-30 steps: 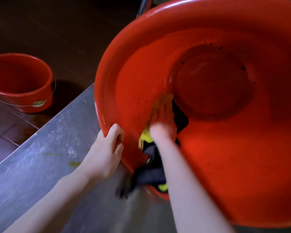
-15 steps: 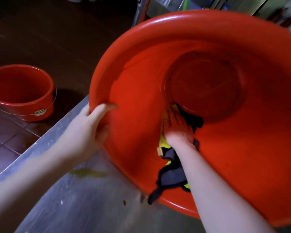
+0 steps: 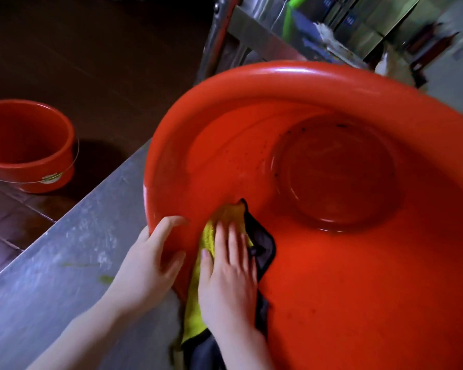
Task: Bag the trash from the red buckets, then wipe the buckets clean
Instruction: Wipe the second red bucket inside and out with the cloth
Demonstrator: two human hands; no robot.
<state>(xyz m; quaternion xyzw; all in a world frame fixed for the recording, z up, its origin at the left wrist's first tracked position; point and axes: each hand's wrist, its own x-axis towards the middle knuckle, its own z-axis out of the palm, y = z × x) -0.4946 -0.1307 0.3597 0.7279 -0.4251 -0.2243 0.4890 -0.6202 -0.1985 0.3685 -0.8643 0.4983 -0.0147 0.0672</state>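
- Steel tabletop [image 3: 64, 263], scratched, carries the work; dark tiled floor [image 3: 104, 62] lies beyond its left edge.
- Large red bucket [image 3: 358, 289] sits on the tabletop, tipped so that its mouth faces the camera; round base visible deep inside.
- Dark specks [image 3: 302, 128] are scattered on the inner wall and along the base edge.
- Cloth [image 3: 225, 217], yellow with a dark border, lies on the inner wall at the near-left side and hangs out over the rim toward the tabletop.
- Right hand [image 3: 229, 279]: fingers straight and slightly spread, palm flat, pressing the cloth against the wall. Not curled round it.
- Left hand [image 3: 150, 265]: clamped on the bucket's near-left rim, just beside the cloth, fingers curled against the rim.
- Green smear [image 3: 106, 279] on the tabletop, near the left wrist.
- Small red bucket [image 3: 24, 145] stands upright on the floor, well apart to the left; wire handle hangs down its front.
- Metal rack [image 3: 265, 36] stands behind the large bucket; contents blurred.
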